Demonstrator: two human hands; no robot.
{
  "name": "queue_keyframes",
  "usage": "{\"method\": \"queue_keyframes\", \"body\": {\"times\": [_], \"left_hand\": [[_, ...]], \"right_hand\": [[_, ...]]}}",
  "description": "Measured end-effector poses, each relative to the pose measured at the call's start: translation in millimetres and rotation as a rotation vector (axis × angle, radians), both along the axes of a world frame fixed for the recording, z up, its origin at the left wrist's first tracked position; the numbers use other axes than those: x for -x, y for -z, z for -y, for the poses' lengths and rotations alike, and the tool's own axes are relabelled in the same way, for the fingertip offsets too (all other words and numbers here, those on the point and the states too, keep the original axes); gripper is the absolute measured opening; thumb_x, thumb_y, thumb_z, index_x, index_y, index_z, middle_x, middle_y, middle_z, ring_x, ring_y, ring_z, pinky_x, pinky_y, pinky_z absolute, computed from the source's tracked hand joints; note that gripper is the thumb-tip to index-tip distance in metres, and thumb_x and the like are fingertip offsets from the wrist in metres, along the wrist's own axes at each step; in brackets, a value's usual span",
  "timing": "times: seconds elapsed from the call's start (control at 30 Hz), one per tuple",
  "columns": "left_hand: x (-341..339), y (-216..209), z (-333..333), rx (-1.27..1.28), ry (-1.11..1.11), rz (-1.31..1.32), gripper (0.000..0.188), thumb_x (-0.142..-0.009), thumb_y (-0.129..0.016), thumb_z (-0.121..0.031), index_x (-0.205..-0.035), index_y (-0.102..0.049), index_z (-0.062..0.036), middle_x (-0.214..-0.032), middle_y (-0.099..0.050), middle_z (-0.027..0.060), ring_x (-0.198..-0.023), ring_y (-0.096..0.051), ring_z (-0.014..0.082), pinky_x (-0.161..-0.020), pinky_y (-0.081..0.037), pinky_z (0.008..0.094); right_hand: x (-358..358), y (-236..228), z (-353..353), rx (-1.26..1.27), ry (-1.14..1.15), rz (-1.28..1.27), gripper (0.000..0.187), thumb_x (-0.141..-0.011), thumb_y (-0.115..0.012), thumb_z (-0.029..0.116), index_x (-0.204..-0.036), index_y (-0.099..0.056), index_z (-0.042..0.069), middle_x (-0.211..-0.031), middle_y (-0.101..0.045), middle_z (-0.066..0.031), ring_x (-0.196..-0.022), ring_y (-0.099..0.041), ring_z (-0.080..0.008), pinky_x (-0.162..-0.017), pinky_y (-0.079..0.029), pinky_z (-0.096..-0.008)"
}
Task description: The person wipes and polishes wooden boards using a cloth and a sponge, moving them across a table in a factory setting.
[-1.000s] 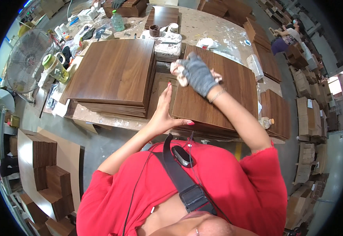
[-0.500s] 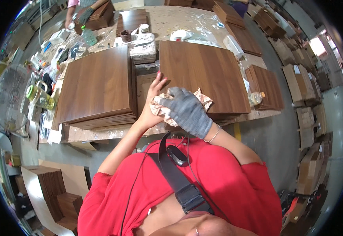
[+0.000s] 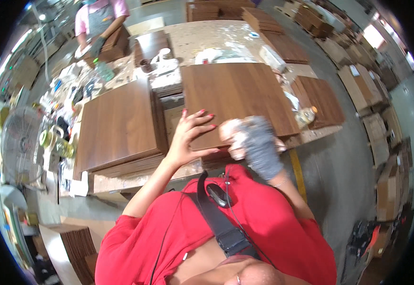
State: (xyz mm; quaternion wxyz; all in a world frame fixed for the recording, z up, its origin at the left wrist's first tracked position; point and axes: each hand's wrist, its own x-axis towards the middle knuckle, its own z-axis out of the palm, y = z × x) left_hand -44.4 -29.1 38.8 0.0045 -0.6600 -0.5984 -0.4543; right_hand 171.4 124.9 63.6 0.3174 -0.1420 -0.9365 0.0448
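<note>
A: We start at the far left, where a standing fan (image 3: 20,142) sits by the bench edge, with rolls of tape (image 3: 50,138) and small clutter just beside it.

B: Next to that we see the left stack of brown panels (image 3: 119,126) lying flat on the workbench (image 3: 145,175). Beyond it, at the top, another person (image 3: 100,21) in a pink top and grey gloves bends over a smaller piece of wood.

A: Then comes our left hand (image 3: 188,137). It is bare, with red nails, and its fingers are spread wide and pressed flat on the near left corner of the big brown panel (image 3: 237,97).

B: That panel lies on top of a stack in the middle of the bench, its near edge just in front of our chest.

A: To the right of it we have our right hand (image 3: 259,145) in a grey glove. It is closed around a crumpled pale cloth (image 3: 235,135), and the cloth sits at the panel's near edge. The glove is blurred, so we cannot tell whether the cloth touches the wood.

B: Further right a small bottle (image 3: 306,115) with yellowish liquid lies near the bench corner, beside another dark panel (image 3: 321,97). Past that, more stacked boards (image 3: 368,95) stand on the floor.
</note>
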Motion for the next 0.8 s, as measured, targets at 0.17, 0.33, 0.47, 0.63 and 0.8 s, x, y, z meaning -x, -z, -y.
{"method": "queue_keyframes", "body": {"times": [0.17,0.33,0.47,0.63,0.8], "left_hand": [[-3.8,6.6,2.1,-0.027,-0.037,0.061,0.061,-0.065,-0.093,-0.031,-0.119,-0.073,-0.0102,-0.138,-0.063,0.0116,-0.138,-0.049,0.0328,-0.121,-0.018,0.0577],[-6.2,6.2,-6.5,-0.053,0.013,0.116,0.058,-0.064,-0.093,-0.028,-0.117,-0.073,-0.0132,-0.136,-0.063,0.0075,-0.137,-0.050,0.0303,-0.124,-0.013,0.0580],[0.3,8.8,-1.0,-0.023,0.003,0.083,0.059,-0.063,-0.091,-0.021,-0.118,-0.070,-0.0128,-0.137,-0.063,0.0080,-0.137,-0.051,0.0320,-0.123,-0.016,0.0576],[-4.4,-9.2,2.3,-0.014,-0.069,0.032,0.062,-0.071,-0.084,-0.027,-0.129,-0.068,-0.0140,-0.144,-0.059,0.0077,-0.141,-0.046,0.0303,-0.123,-0.018,0.0549],[10.3,-24.7,-4.6,0.127,0.071,-0.171,0.059,-0.073,-0.076,-0.016,-0.131,-0.067,-0.0129,-0.145,-0.059,0.0053,-0.143,-0.045,0.0267,-0.123,-0.021,0.0536]], "right_hand": [[-23.1,22.1,-4.4,-0.034,0.058,-0.108,0.037,-0.081,-0.069,0.021,-0.118,-0.066,0.014,-0.117,-0.060,-0.0115,-0.108,-0.057,-0.0324,-0.095,-0.044,-0.0463],[-138.1,54.3,-135.2,1.241,-0.236,-0.678,0.024,-0.095,-0.062,0.016,-0.117,-0.056,0.009,-0.106,-0.055,-0.0076,-0.094,-0.057,-0.0176,-0.073,-0.048,-0.0329],[-134.4,18.8,-124.6,0.717,0.148,-0.640,0.021,-0.097,-0.063,0.015,-0.115,-0.054,0.011,-0.102,-0.056,-0.0053,-0.089,-0.058,-0.0139,-0.071,-0.051,-0.0317],[-122.1,28.8,-101.5,1.006,0.260,-0.571,0.022,-0.098,-0.061,0.019,-0.117,-0.059,0.007,-0.108,-0.054,-0.0039,-0.086,-0.058,-0.0137,-0.075,-0.052,-0.0296],[-179.6,75.7,-190.9,0.639,0.327,-0.575,0.029,-0.101,-0.058,0.019,-0.123,-0.063,0.001,-0.112,-0.055,-0.0079,-0.102,-0.056,-0.0178,-0.093,-0.048,-0.0330]]}}
